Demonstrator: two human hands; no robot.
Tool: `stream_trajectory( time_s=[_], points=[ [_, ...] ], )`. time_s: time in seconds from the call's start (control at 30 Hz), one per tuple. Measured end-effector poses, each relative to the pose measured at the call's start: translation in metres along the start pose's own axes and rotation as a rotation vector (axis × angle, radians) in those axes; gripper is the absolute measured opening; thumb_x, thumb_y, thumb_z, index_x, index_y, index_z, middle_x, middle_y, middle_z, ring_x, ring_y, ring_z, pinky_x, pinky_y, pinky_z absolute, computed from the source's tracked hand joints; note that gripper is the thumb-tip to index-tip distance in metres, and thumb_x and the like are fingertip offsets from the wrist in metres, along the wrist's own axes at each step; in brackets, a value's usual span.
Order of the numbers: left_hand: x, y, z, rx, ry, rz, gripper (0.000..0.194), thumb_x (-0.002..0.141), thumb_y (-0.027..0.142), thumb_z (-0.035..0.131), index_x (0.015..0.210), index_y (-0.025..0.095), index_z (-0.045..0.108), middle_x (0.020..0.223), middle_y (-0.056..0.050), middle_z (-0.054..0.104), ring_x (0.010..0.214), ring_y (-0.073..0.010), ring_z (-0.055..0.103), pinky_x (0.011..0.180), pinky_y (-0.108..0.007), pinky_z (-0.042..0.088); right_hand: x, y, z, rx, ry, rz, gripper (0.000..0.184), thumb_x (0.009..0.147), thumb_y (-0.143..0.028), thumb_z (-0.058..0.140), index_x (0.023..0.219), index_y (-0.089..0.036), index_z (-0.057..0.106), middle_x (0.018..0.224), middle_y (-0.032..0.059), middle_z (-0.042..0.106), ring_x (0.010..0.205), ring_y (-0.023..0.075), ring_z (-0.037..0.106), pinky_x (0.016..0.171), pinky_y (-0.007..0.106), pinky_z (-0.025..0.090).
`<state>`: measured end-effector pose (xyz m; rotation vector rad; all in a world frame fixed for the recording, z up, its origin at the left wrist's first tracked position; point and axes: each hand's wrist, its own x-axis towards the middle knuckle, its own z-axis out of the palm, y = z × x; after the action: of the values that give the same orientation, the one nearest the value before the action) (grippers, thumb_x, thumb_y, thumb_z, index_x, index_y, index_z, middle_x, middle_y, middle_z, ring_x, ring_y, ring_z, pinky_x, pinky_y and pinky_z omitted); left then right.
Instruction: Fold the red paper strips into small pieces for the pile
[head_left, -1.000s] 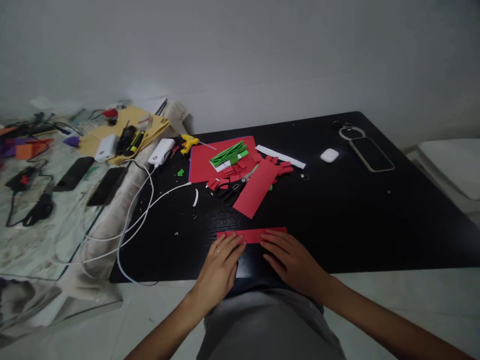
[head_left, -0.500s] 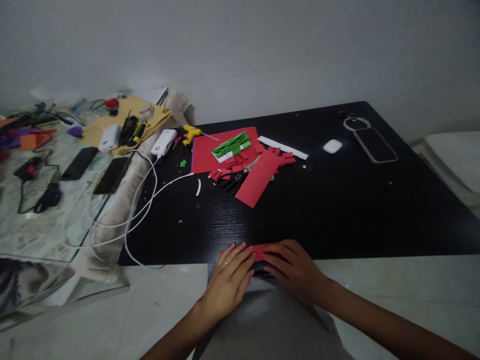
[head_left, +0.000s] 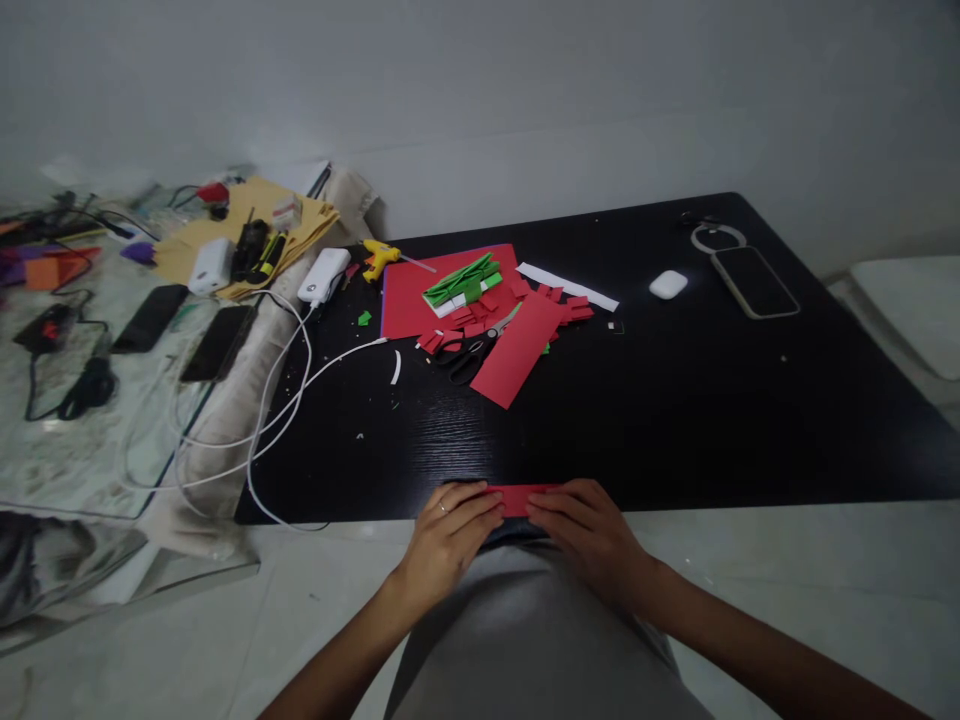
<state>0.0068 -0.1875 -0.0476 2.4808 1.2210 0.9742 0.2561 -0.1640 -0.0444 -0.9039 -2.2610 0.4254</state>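
A narrow red paper strip [head_left: 516, 499] lies along the front edge of the black table [head_left: 675, 430]. Fingers of my left hand [head_left: 452, 530] are bent over its left part, thumb side low and partly hidden. On the other end, my right hand [head_left: 587, 530] grips the paper with curled fingers. Between the two hands the middle of the strip shows. Farther back, a wider red paper piece [head_left: 517, 350] partly covers black-handled scissors [head_left: 466, 358]. Around them lie several small folded red paper pieces [head_left: 576, 309] and a bundle of folded green paper [head_left: 461, 280].
A yellow glue gun [head_left: 380, 258] and a white power bank [head_left: 324, 275] with a looping white cable [head_left: 307, 385] are at the left. Toward the right are a white earbud case [head_left: 668, 285] and a phone [head_left: 754, 282]. A cluttered glass-topped table [head_left: 82, 455] adjoins on the left.
My left hand's fingers have drawn back from lying stretched across the strip and are now bent at its left part. More of the strip's middle shows. My right hand stays nearly in place.
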Motion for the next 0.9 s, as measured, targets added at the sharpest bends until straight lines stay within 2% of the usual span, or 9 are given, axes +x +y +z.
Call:
stream_trajectory(
  time_s=[0.27,0.47,0.63,0.8,0.9],
  points=[
    [-0.001,0.000,0.001,0.019,-0.009,-0.003,0.025,0.099,0.016,0.062,0.120,0.023,0.072,0.114,-0.003,0.080,0.113,-0.0204,0.071,0.095,-0.039,0.055,0.001,-0.001,0.002,-0.016,0.032,-0.007,0.022,0.099,-0.012,0.058,0.109,-0.023,0.074,0.099,0.0038,0.079,0.088,0.0207,0.069,0.077,0.038,0.059],
    [-0.006,0.008,0.004,0.068,-0.014,-0.012,0.026,0.098,0.013,0.059,0.121,0.019,0.070,0.123,-0.008,0.077,0.120,-0.0234,0.069,0.102,-0.043,0.054,-0.008,-0.011,0.007,-0.119,0.007,0.038,0.025,0.100,-0.015,0.055,0.116,-0.023,0.073,0.124,0.0071,0.076,0.106,0.0237,0.069,0.088,0.042,0.057],
    [-0.011,0.012,0.006,0.128,-0.097,-0.019,0.030,0.096,0.011,0.054,0.123,0.015,0.068,0.132,-0.011,0.072,0.128,-0.0258,0.064,0.108,-0.046,0.051,-0.014,-0.021,0.015,-0.198,-0.024,0.079,0.025,0.101,-0.020,0.054,0.123,-0.018,0.067,0.133,0.0080,0.072,0.113,0.0258,0.065,0.093,0.043,0.053],
    [-0.014,0.009,0.006,0.173,-0.153,-0.020,0.036,0.093,0.008,0.051,0.125,0.016,0.067,0.134,-0.011,0.071,0.129,-0.0260,0.063,0.109,-0.046,0.051,-0.027,-0.011,0.010,-0.266,-0.038,0.078,0.028,0.099,-0.020,0.056,0.126,-0.020,0.064,0.138,0.0063,0.069,0.118,0.0284,0.061,0.099,0.048,0.051],
    [-0.016,0.010,0.008,0.196,-0.169,-0.031,0.039,0.092,0.010,0.051,0.128,0.016,0.066,0.135,-0.011,0.070,0.130,-0.0270,0.061,0.110,-0.048,0.049,-0.041,-0.001,0.002,-0.315,-0.036,0.133,0.030,0.098,-0.018,0.058,0.127,-0.022,0.063,0.137,0.0054,0.070,0.118,0.0304,0.059,0.100,0.052,0.050]
  ],
)
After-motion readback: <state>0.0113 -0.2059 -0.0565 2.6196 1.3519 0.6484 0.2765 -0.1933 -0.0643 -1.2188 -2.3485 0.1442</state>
